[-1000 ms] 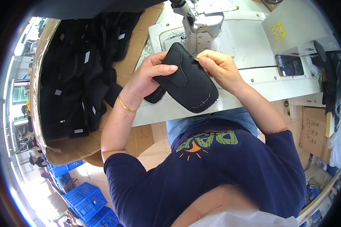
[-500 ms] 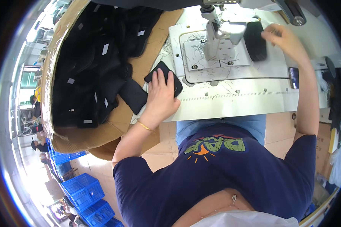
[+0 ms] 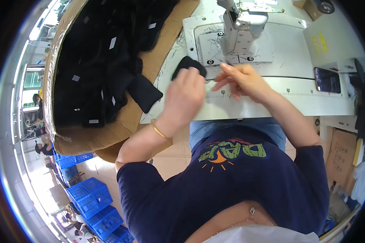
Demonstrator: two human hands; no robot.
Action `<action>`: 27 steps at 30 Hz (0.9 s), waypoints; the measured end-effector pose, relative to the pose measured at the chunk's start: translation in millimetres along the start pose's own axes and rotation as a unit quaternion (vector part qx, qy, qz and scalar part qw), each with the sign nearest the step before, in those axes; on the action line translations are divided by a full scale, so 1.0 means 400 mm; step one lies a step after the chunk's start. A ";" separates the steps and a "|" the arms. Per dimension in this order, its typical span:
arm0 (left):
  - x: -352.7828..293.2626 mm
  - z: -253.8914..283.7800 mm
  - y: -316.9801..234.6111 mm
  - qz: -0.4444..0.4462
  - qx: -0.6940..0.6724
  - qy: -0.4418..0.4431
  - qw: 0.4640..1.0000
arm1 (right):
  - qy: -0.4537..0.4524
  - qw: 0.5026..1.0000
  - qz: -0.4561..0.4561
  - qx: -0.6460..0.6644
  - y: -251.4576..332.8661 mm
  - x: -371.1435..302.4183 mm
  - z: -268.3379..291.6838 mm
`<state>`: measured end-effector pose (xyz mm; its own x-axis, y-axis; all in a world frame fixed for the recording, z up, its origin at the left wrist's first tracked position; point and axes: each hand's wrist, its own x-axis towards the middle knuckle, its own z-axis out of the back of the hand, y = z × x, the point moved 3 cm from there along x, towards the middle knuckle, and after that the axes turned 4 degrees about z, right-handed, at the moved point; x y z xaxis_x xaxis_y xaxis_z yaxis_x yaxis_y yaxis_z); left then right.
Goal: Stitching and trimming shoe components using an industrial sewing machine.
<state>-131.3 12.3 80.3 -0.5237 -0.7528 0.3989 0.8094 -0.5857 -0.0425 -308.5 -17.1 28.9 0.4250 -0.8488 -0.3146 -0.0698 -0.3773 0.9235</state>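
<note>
My left hand (image 3: 184,95) is closed, its curled fingers at the near edge of a black fabric piece (image 3: 189,67) that tilts up over the left of the sewing machine table. Just to the right, my right hand (image 3: 247,81) has its fingers apart, pointing left, and I see nothing held in it; the fingertips are slightly blurred. Beyond it stands the sewing machine's white head (image 3: 241,36), its needle area over a metal plate strewn with thread ends. Another black fabric piece (image 3: 145,94) lies across the carton's edge at left.
A large cardboard carton (image 3: 91,141) full of black fabric pieces with white labels (image 3: 113,43) adjoins the table's left side. A phone (image 3: 327,80) lies on the table at right. Blue plastic crates (image 3: 89,198) stand on the floor at lower left.
My right hand has come left from the black piece beside the machine head, and that piece no longer shows there. My left hand has lifted from lying flat on black fabric and closed. The view has shifted.
</note>
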 end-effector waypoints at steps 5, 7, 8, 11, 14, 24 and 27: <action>0.003 0.023 -0.103 -0.192 -0.126 -0.028 0.973 | 0.026 0.996 0.079 -0.021 0.001 -0.006 -0.025; 0.049 0.049 -0.043 -0.159 -0.100 -0.170 0.967 | -0.041 0.977 0.196 -0.069 0.025 -0.036 0.008; 0.095 0.095 -0.017 -0.116 -0.068 -0.234 0.963 | -0.099 0.940 0.306 -0.114 0.044 -0.056 0.031; 0.211 0.081 0.110 0.095 -0.290 -0.123 0.944 | -0.090 0.940 0.275 -0.183 0.131 -0.110 0.025; 0.303 0.058 0.121 0.142 -0.489 0.086 0.856 | -0.154 0.910 0.351 -0.160 0.155 -0.098 0.025; 0.390 -0.015 0.192 0.212 -0.618 0.159 0.740 | -0.134 0.940 0.314 -0.018 0.193 -0.067 0.020; 0.397 -0.028 0.206 0.215 -0.576 0.175 0.769 | -0.176 0.903 0.369 -0.133 0.191 -0.070 0.020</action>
<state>-150.9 -158.9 130.1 -0.4750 -0.8686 -0.1414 0.2617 0.0140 -0.9651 -332.9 -25.1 106.6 0.0356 -0.9155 0.4008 0.0228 0.4017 0.9155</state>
